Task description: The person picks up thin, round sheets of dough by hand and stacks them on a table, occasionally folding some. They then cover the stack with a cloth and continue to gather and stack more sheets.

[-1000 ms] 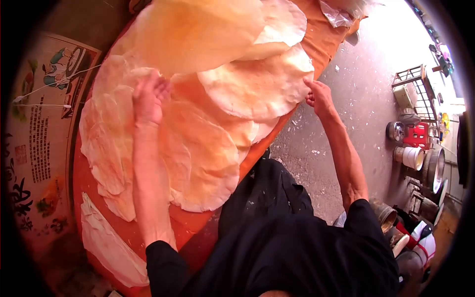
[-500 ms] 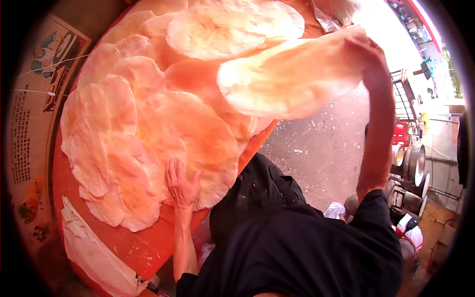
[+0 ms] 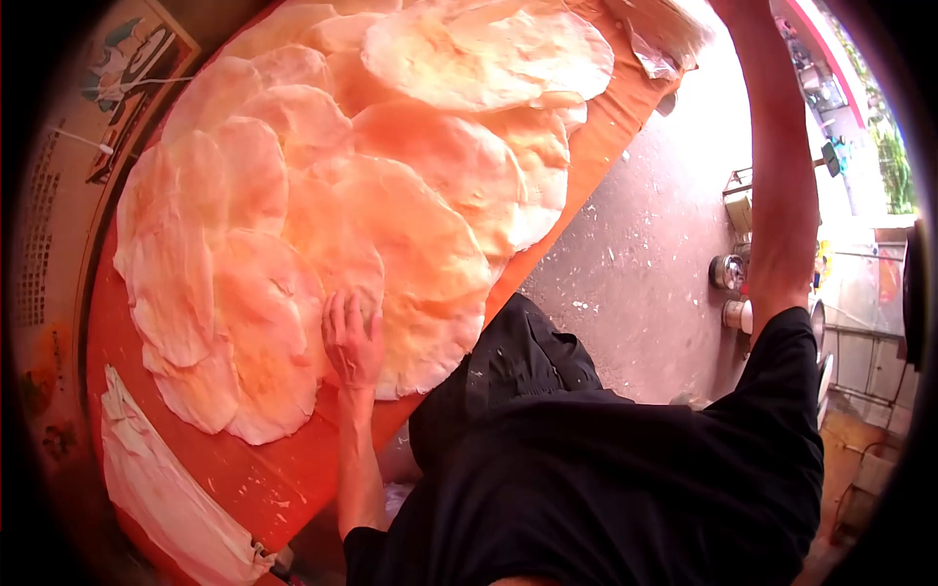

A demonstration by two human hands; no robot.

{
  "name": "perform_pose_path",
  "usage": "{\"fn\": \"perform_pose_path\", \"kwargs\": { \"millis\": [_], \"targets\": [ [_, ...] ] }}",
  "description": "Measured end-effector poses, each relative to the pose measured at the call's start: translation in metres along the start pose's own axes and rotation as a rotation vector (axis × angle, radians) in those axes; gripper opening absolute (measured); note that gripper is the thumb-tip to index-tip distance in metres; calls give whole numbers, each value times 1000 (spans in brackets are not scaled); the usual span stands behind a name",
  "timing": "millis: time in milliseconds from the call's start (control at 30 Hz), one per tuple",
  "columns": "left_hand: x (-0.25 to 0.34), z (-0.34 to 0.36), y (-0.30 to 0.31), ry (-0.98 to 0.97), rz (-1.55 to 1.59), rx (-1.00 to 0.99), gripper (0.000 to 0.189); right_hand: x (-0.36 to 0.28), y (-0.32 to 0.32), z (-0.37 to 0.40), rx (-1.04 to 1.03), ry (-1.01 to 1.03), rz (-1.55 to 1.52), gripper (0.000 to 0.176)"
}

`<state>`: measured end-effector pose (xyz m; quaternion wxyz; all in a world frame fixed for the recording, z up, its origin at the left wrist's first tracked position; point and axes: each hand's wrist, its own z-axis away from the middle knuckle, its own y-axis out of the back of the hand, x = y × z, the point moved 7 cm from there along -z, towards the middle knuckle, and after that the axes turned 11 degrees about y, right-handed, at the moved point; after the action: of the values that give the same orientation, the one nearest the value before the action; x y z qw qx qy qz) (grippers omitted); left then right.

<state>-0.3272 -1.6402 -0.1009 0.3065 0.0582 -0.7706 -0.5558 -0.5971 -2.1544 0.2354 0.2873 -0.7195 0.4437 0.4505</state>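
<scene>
Large, thin, pale flatbreads (image 3: 420, 264) lie overlapping across an orange-covered table (image 3: 601, 166). My left hand (image 3: 353, 337) rests palm down on them near the table's front edge, its fingers stretched out. One broad flatbread (image 3: 489, 59) lies on top of others at the far end. My right forearm (image 3: 782, 195) reaches up past the top edge of the view, so that hand and anything in it are out of sight.
A pale folded cloth (image 3: 171, 488) lies along the table's near left edge. At the far right corner sits a plastic-wrapped bundle (image 3: 669, 39). A poster (image 3: 44, 244) stands beyond the left side. Metal pots (image 3: 728, 272) are on the right, past the speckled floor (image 3: 625, 293).
My right hand, which held up a long flatbread over the table's right edge, has swung up and forward out of view. That flatbread no longer shows there. My left hand stays on the flatbreads.
</scene>
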Motion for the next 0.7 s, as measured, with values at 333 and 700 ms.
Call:
{"fn": "perform_pose_path", "kwargs": {
  "millis": [333, 700],
  "targets": [
    [36, -50, -3, 71, -18, 97, 74, 283, -96, 255, -241, -635, 399, 51],
    [34, -93, -25, 191, -140, 242, 64, 271, -130, 262, -307, -841, 218, 30]
  ]
}}
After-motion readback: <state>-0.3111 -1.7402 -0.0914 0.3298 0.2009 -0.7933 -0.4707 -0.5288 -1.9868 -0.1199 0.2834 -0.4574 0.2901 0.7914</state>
